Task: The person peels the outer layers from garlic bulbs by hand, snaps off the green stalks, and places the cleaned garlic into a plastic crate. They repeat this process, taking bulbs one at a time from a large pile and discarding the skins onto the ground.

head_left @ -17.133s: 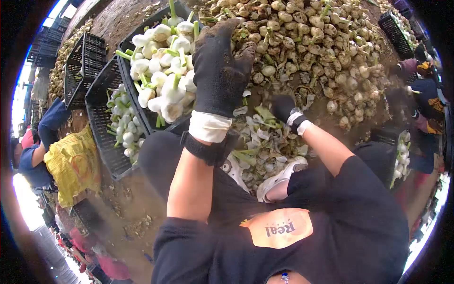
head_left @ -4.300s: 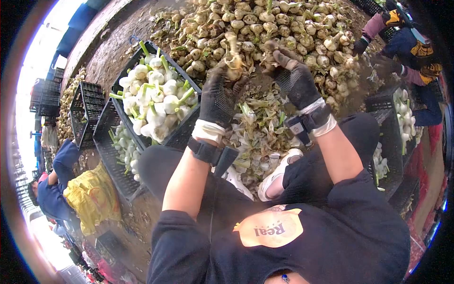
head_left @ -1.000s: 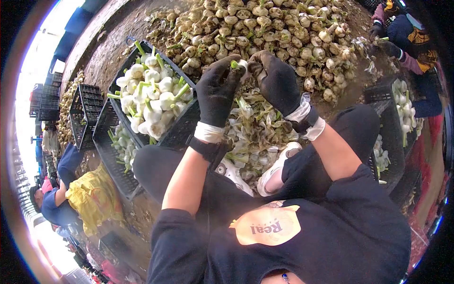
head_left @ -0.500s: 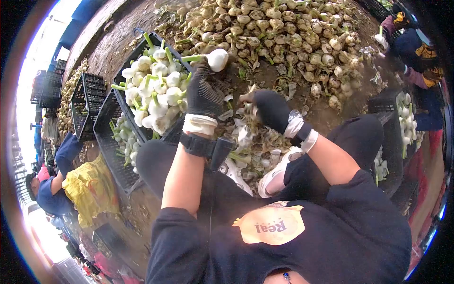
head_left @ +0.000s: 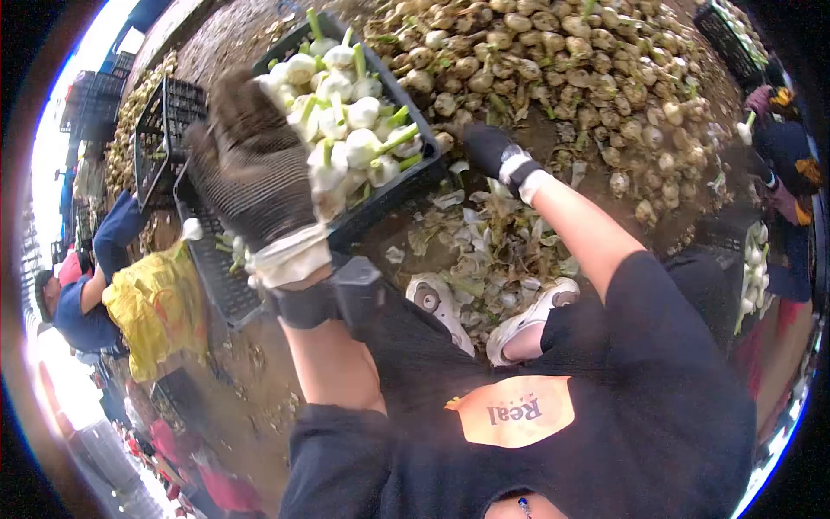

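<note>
My left hand [head_left: 251, 164], in a dark ribbed work glove, is raised over the left side of a crate heaped with trimmed white garlic [head_left: 363, 112]. Its thumb stands apart from the fingers, and no bulb shows in it. Below it, a single white garlic bulb [head_left: 192, 229] appears at the side of a lower black crate [head_left: 226, 290]. Gloved in black, my right hand [head_left: 488, 149] is at the near edge of a pile of untrimmed garlic [head_left: 553, 60]. Its fingers are curled beside a brownish bulb [head_left: 443, 141]; whatever they grip is hidden.
Peeled garlic skins [head_left: 484, 251] litter the ground before my white shoes [head_left: 532, 320]. Another crate with white garlic [head_left: 754, 268] is at my right. Co-workers sit at both sides, one by a yellow sack [head_left: 156, 311]. An upright black crate [head_left: 169, 138] stands at left.
My left hand has swung left and up toward the camera, and the white garlic bulb is gone from it. My right hand has moved slightly up toward the pile. The view has shifted.
</note>
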Motion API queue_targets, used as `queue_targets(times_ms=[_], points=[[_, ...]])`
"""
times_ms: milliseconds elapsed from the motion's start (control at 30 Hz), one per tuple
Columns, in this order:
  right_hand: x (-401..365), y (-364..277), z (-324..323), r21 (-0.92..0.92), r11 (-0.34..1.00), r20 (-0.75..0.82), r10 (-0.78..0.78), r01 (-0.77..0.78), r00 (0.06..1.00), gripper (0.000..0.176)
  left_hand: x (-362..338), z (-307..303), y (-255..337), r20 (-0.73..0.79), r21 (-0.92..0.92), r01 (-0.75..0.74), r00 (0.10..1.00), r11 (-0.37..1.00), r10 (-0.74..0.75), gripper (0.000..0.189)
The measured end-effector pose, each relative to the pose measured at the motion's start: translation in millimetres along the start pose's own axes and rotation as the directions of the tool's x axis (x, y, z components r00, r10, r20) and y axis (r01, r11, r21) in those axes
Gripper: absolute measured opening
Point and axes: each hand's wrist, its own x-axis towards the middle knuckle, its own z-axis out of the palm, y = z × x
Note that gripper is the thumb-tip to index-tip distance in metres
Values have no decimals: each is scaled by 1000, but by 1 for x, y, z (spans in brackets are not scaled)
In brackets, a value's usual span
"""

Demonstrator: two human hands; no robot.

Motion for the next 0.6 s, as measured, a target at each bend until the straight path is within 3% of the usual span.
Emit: queue_targets(times_ms=[33, 67, 100, 167, 200, 233, 267, 300, 367, 400, 433, 467, 500, 533, 567, 600], points=[[29, -55, -45, 127, 992, 6, -5, 4, 1000, 18, -1, -9, -11, 8, -21, 39, 999, 999, -39, 49], [30, 32, 71, -44, 998, 4, -54, 54, 999, 22, -1, 1, -34, -135, 221, -144, 975, 965, 177, 46], [49, -34, -2, 63, 994, 290, 67, -89, 955, 28, -3, 7, -44, -144, 231, -159, 970, 960, 196, 46], [35, 25, 97, -40, 981, 159, 195, -192, 968, 32, -4, 14, -57, -88, 365, -98, 986, 926, 139, 43], [26, 55, 140, 65, 993, -61, 105, -101, 993, 29, -2, 11, -61, -72, 329, -53, 994, 943, 81, 42], [22, 30, 105, 88, 991, -64, 108, -102, 992, 30, -1, 11, -66, -51, 294, -8, 998, 956, 24, 41], [14, 29, 94, -29, 999, -51, 15, -16, 999, 29, -7, 12, -77, 50, 535, -90, 996, 840, 74, 38], [0, 45, 95, -149, 987, -27, -70, 65, 997, 29, -8, 8, -86, 13, 638, -70, 997, 767, 80, 39], [-2, -17, -14, 57, 983, 91, 170, -176, 981, 32, -7, -4, -100, -35, 557, 93, 995, 825, -89, 42], [2, -38, -57, 230, 935, 227, 217, -269, 949, 37, -8, -7, -107, -94, 652, 176, 984, 738, -152, 43], [-5, -48, -81, 290, 897, 142, 304, -333, 942, 37, -9, -9, -116, -156, 731, 258, 964, 632, -213, 45], [-9, -55, -105, 217, 936, 45, 274, -277, 961, 37, -9, -22, -132, -251, 726, 331, 944, 603, -215, 47], [-12, -64, -131, 136, 965, -49, 231, -223, 972, 38, -7, -42, -138, -27, 998, 41, 960, 43, -280, 51], [-12, -92, -169, 97, 914, 35, 393, -395, 919, 39, -15, -55, -157, 77, 980, -112, 976, -163, -205, 54], [-20, -68, -164, 190, 982, -205, 25, 14, 978, 37, -23, -58, -175, 199, 896, -241, 969, -372, -150, 58], [-26, -82, -184, 194, 979, -211, 107, -65, 972, 34, -29, -47, -183, 30, 915, -99, 984, -392, -178, 69]])
